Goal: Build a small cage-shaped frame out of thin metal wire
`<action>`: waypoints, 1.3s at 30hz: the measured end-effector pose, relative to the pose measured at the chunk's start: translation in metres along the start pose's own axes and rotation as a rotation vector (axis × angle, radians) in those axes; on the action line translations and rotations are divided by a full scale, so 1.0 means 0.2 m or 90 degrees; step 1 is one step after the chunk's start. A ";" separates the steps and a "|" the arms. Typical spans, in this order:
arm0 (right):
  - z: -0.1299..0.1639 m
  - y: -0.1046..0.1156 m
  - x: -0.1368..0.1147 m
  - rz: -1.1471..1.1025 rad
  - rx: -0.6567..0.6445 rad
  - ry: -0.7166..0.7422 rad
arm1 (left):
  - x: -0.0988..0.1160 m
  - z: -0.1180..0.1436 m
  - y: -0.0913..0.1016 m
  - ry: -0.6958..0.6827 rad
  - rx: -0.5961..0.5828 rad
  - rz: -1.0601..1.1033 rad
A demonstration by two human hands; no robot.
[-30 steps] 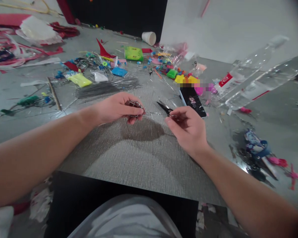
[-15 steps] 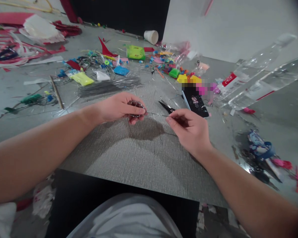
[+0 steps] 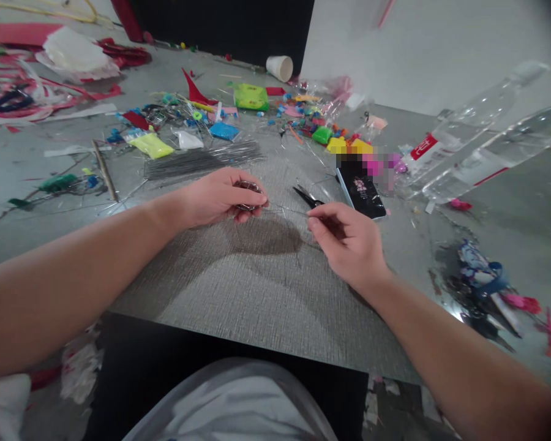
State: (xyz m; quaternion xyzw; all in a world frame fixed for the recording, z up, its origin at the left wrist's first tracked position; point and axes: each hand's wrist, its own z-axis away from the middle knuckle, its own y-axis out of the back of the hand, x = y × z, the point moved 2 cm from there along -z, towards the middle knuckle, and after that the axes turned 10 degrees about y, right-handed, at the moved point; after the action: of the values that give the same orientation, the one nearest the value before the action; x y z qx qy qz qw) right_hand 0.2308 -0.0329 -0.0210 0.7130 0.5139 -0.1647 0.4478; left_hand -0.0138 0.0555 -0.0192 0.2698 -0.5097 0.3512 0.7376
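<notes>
My left hand (image 3: pixel 232 196) is closed around a small rounded coil of thin metal wire (image 3: pixel 248 195), partly covered by the thumb and fingers. From the coil a strand of wire (image 3: pixel 285 210) runs across to my right hand (image 3: pixel 346 239), whose thumb and forefinger pinch it. Both hands are held above the grey textured table (image 3: pixel 257 288), and their shadows fall below. Just behind the right fingertips lies a pair of dark-handled scissors or pliers (image 3: pixel 308 198), its handles partly hidden. Beyond the left hand a bundle of straight wires (image 3: pixel 183 164) rests on the table.
A phone (image 3: pixel 365 193) lies behind my right hand. Two clear bottles (image 3: pixel 468 116) stand at the right. Coloured clay packets, such as a yellow one (image 3: pixel 151 146) and a green one (image 3: pixel 251 97), are scattered behind, near a white cup (image 3: pixel 280 68). A thin stick (image 3: pixel 105 170) lies left.
My left hand has tilted slightly, with its thumb lying further over the coil. My right hand has barely moved and still pinches the strand.
</notes>
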 end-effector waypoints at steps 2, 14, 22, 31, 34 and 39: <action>0.00 0.00 0.00 -0.003 -0.003 -0.004 | 0.00 0.00 0.00 0.003 0.000 -0.002; -0.01 0.00 -0.01 0.085 -0.015 0.047 | 0.00 0.01 -0.01 -0.058 -0.011 -0.157; -0.01 0.00 -0.04 0.156 -0.027 0.144 | 0.00 0.01 -0.05 -0.077 0.006 -0.115; 0.00 0.00 -0.06 0.142 -0.068 0.247 | 0.00 0.01 -0.06 -0.037 -0.014 -0.095; 0.00 -0.01 -0.05 0.180 -0.060 0.243 | 0.01 0.02 -0.08 -0.026 -0.033 -0.091; -0.01 0.00 -0.05 0.186 -0.040 0.219 | 0.01 0.03 -0.11 -0.083 0.042 -0.148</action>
State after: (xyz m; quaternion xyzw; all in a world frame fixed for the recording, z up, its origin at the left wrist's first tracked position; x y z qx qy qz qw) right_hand 0.2259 -0.0375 -0.0141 0.7830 0.4789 0.0416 0.3948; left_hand 0.0004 0.0388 -0.0162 0.3736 -0.5097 0.2615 0.7295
